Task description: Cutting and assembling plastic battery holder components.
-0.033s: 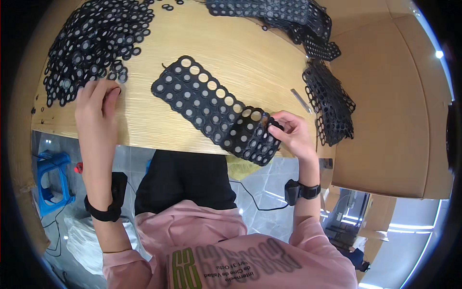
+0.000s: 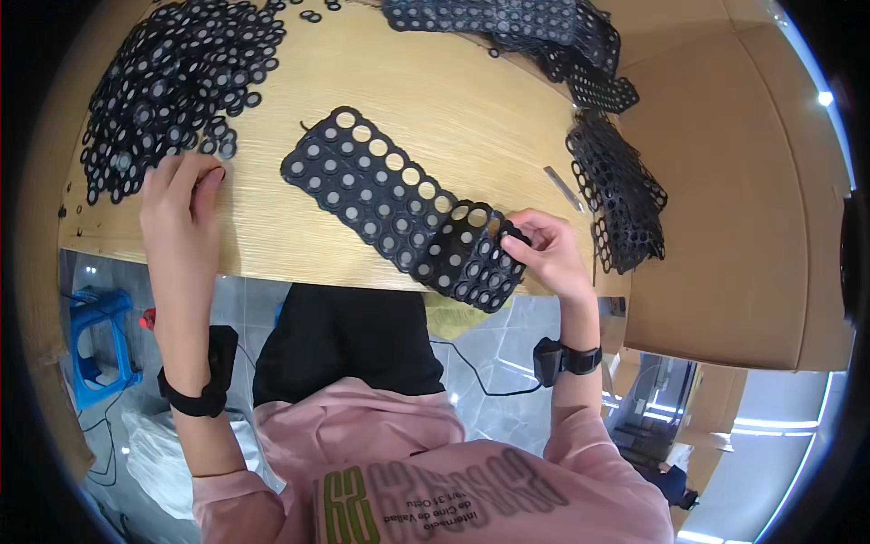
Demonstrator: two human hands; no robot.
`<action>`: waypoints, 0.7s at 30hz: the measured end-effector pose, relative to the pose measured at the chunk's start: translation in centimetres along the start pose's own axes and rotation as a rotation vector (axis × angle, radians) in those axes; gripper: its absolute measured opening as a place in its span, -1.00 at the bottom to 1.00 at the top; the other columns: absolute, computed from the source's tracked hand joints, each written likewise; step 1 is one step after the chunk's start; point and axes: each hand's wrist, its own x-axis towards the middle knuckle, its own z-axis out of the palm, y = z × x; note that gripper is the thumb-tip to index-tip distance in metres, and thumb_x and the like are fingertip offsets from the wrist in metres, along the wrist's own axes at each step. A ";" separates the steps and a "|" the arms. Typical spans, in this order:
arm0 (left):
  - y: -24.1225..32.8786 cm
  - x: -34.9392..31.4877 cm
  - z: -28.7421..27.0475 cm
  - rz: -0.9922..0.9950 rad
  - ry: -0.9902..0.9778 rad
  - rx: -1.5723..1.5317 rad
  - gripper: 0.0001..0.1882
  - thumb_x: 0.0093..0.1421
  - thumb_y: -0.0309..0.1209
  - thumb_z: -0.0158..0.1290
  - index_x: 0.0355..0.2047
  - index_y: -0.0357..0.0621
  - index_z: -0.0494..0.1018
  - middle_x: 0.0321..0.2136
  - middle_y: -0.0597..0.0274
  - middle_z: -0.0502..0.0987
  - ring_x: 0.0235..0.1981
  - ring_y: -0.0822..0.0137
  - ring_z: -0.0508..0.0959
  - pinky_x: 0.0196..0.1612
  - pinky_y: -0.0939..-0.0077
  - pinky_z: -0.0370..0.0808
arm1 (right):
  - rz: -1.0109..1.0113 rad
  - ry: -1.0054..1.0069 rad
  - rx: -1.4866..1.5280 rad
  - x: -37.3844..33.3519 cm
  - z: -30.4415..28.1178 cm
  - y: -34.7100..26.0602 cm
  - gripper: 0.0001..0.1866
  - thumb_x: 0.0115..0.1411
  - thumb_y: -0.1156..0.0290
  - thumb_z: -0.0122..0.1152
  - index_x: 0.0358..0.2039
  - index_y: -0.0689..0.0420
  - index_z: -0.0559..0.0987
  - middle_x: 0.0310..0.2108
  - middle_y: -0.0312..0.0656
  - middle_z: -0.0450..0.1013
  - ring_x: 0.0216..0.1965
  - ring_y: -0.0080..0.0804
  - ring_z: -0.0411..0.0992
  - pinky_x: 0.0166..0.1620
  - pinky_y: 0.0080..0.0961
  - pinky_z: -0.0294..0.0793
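My right hand (image 2: 548,254) grips the right end of a black rubber sheet (image 2: 367,195), thumb on top and fingers behind. Rows of round holes run along the sheet, which lies slantwise on the table; grey discs show in most holes, while the far row is see-through. Its right part bends up and sticks out over the table's front edge. At the near side of a heap of black rings (image 2: 172,91), some with grey centres, my left hand (image 2: 181,195) is closed in a pinch. A small black piece (image 2: 220,173) shows at its fingertips, mostly hidden.
More perforated black sheets (image 2: 507,18) are stacked at the back, and others (image 2: 621,195) lie at the right. A thin metal strip (image 2: 564,189) rests beside them. Tall cardboard (image 2: 734,181) walls the right side. Under the table's left stands a blue stool (image 2: 100,344).
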 end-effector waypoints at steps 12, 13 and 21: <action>-0.2 8.8 1.4 -0.139 0.065 0.019 -0.84 0.18 -0.46 0.09 -0.25 -0.28 0.52 -0.40 -0.03 0.56 -0.39 0.10 0.57 -0.29 0.36 0.47 | 0.061 -0.079 0.253 -0.8 -1.5 -0.6 -0.93 0.20 0.53 0.22 -0.31 0.23 0.55 -0.35 -0.33 0.54 -0.35 -0.70 0.45 -0.27 -0.74 0.41; 0.0 9.3 1.8 -0.188 0.058 0.085 -0.80 0.21 -0.41 0.08 -0.22 -0.28 0.52 -0.37 -0.07 0.57 -0.36 0.06 0.59 -0.26 0.33 0.48 | 0.095 -0.124 0.383 -0.6 -1.6 -0.7 -0.92 0.22 0.51 0.20 -0.29 0.23 0.55 -0.34 -0.32 0.54 -0.34 -0.69 0.46 -0.26 -0.74 0.42; 12.3 2.7 1.1 -0.080 -0.224 -0.662 -0.86 0.24 -0.47 0.03 -0.24 -0.26 0.52 -0.36 0.19 0.57 -0.41 0.45 0.54 -0.37 0.58 0.42 | 0.054 -0.134 0.434 -0.9 -0.6 -2.4 -0.81 0.24 0.49 0.17 -0.16 0.29 0.53 -0.24 -0.25 0.54 -0.24 -0.63 0.47 -0.15 -0.69 0.44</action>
